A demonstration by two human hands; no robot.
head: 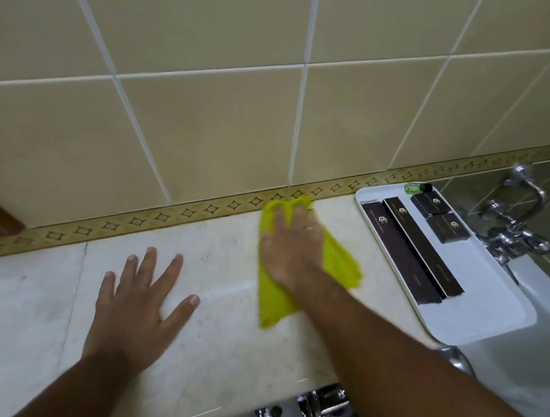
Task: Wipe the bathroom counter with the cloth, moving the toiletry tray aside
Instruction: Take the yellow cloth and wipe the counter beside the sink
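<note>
A yellow-green cloth (339,262) lies spread on the pale marble counter (224,342), its far end against the tiled wall. My right hand (290,243) presses flat on the cloth, fingers pointing at the wall. My left hand (140,299) rests palm down on the bare counter to the left, fingers spread, holding nothing. A white toiletry tray (489,307) sits at the counter's right end, overhanging the edge. It carries two long dark boxes (413,250), two small dark boxes (440,216) and a small green bottle (417,187).
Beige wall tiles with a patterned border strip (138,221) run behind the counter. Chrome taps (515,224) and a white bathtub (538,369) lie right of the tray. More chrome fittings (313,407) show below the counter's front edge.
</note>
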